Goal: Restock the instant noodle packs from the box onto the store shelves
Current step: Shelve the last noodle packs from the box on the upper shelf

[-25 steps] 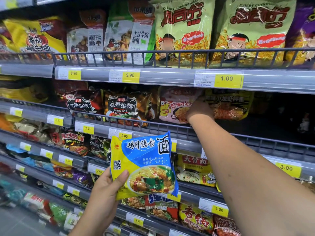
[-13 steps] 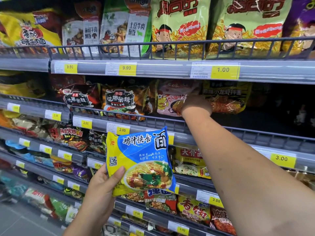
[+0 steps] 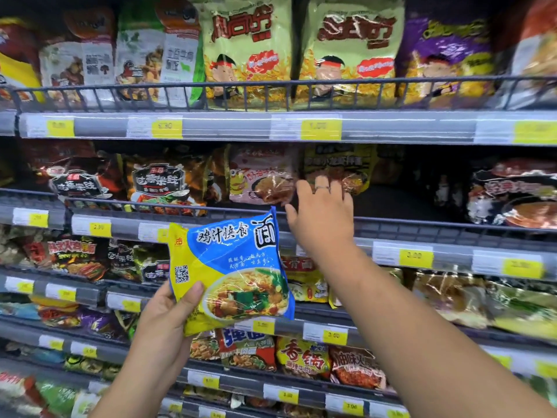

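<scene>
Nearest us, our left hand (image 3: 164, 321) grips the blue-and-yellow noodle pack (image 3: 232, 273) by its lower left corner, thumb across the front, holding it up in the air before the stocked rows; we judge it light, crinkly and slick, with a brittle noodle block inside, so an edge hold without squeezing suits it; farther out, our right hand (image 3: 322, 212) is spread, fingers straight, holding nothing, just above the shelf rail (image 3: 422, 227) beside the pink pack (image 3: 262, 176); beyond lies a dark gap (image 3: 407, 188).
</scene>
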